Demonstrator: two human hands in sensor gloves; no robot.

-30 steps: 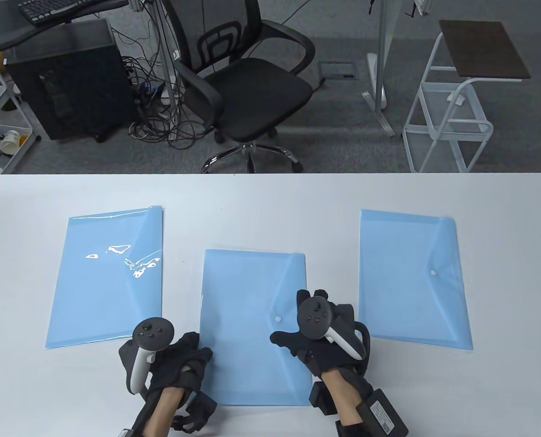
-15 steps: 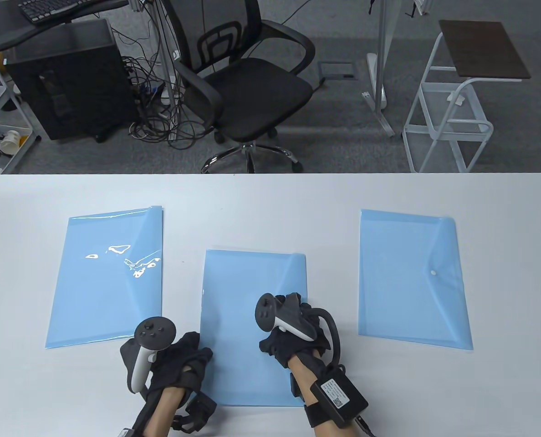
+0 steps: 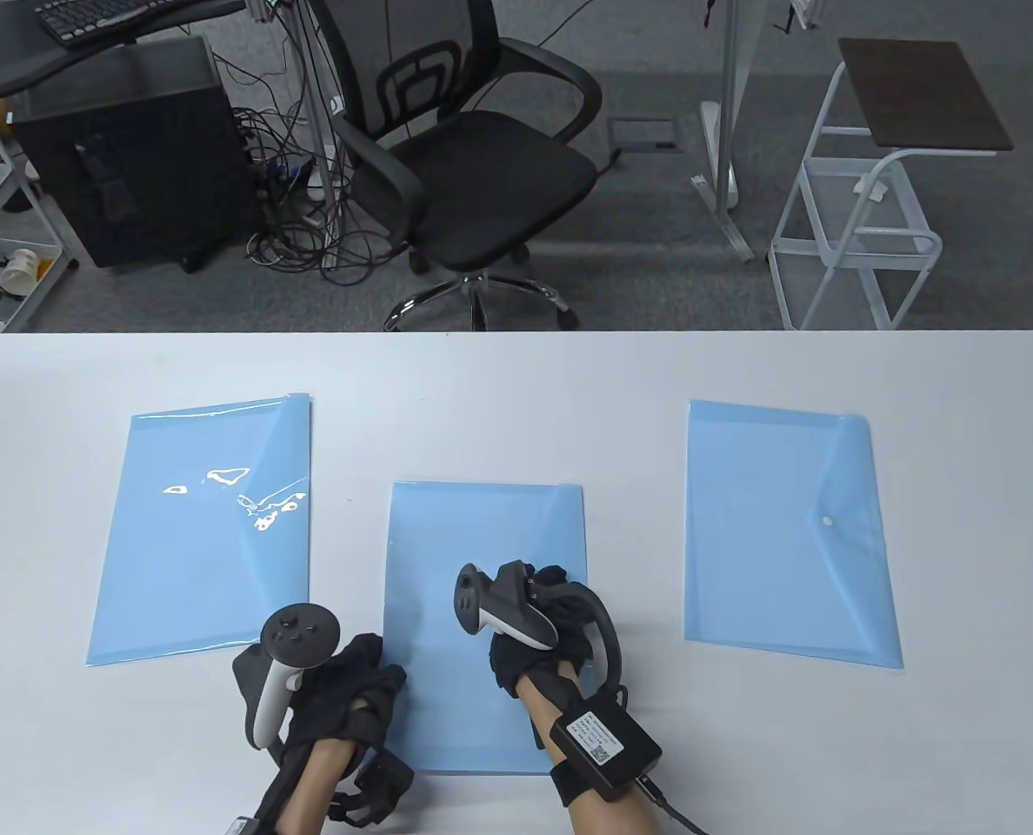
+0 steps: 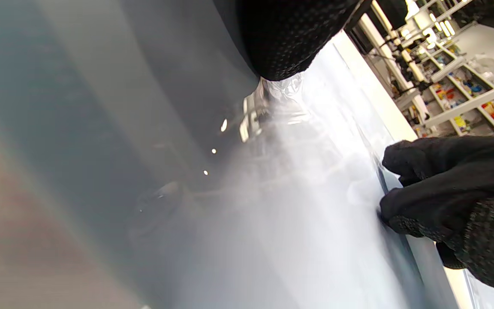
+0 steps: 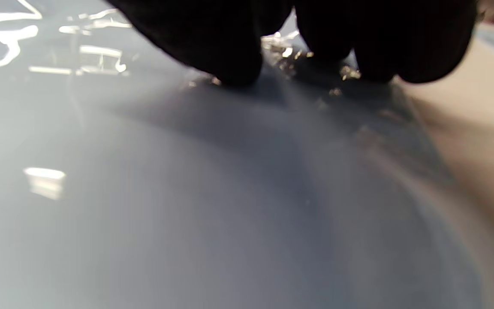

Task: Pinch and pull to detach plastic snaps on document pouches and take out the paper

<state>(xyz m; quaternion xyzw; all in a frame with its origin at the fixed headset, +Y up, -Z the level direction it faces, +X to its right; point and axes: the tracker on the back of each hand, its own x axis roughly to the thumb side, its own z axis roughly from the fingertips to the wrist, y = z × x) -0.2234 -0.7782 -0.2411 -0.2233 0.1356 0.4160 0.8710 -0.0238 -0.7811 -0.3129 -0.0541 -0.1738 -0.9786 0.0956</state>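
Table view, progress: three blue pouches lie flat on the bench [image 3: 516,383]; no paper is out. The right pouch [image 3: 790,531] shows its white snap [image 3: 828,521] closed and is untouched. The left pouch [image 3: 203,522] is too glary to read.
Table view, hands: the right hand [image 3: 538,622] sits over the flap of the middle pouch [image 3: 482,609], covering the snap; the left hand [image 3: 343,687] rests on that pouch's near-left edge.
Left wrist view: the left hand's fingertip [image 4: 285,47] presses the plastic, nothing gripped; right-hand fingers curl at the flap edge.
Right wrist view: curled fingertips [image 5: 234,64] press crinkled plastic; likely pinching the flap, the snap hidden.
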